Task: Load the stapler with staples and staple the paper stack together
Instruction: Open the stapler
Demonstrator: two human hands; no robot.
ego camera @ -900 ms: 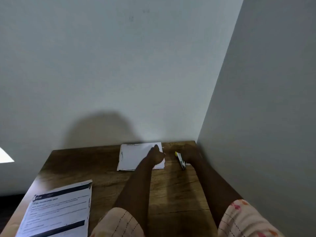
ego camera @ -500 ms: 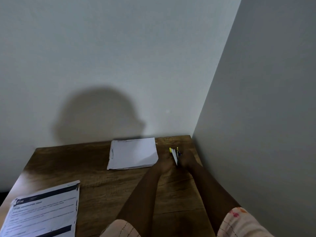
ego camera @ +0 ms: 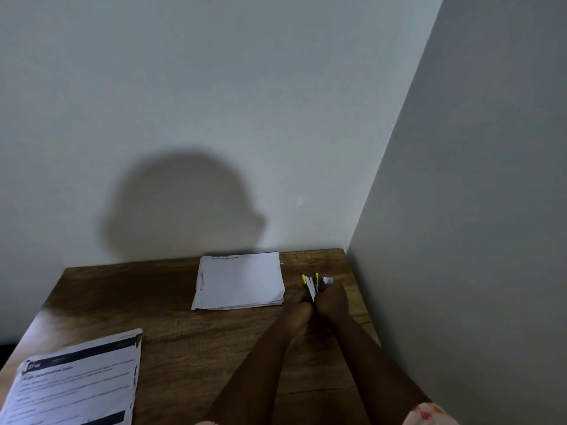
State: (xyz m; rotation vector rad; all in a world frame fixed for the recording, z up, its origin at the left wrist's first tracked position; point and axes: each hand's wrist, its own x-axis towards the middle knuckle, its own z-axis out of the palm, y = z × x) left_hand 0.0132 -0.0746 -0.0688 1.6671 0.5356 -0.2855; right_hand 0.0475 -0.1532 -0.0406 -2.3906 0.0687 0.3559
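Observation:
A white paper stack (ego camera: pixel 241 280) lies at the far edge of the wooden table (ego camera: pixel 171 326), against the wall. Right of it, a small yellow and silver stapler (ego camera: pixel 310 283) is opened up, its parts spread apart. My left hand (ego camera: pixel 297 311) and my right hand (ego camera: pixel 333 302) meet at its near end and both grip it. A small pale object (ego camera: pixel 327 280), possibly a staple box, sits just beyond my right hand; I cannot make it out clearly.
A printed sheet with dark header bars (ego camera: pixel 73 384) lies at the near left corner of the table. Walls close the table in behind and on the right (ego camera: pixel 460 240).
My left hand left the paper stack and joined my right hand at the stapler. The stapler, closed before, now stands opened between both hands.

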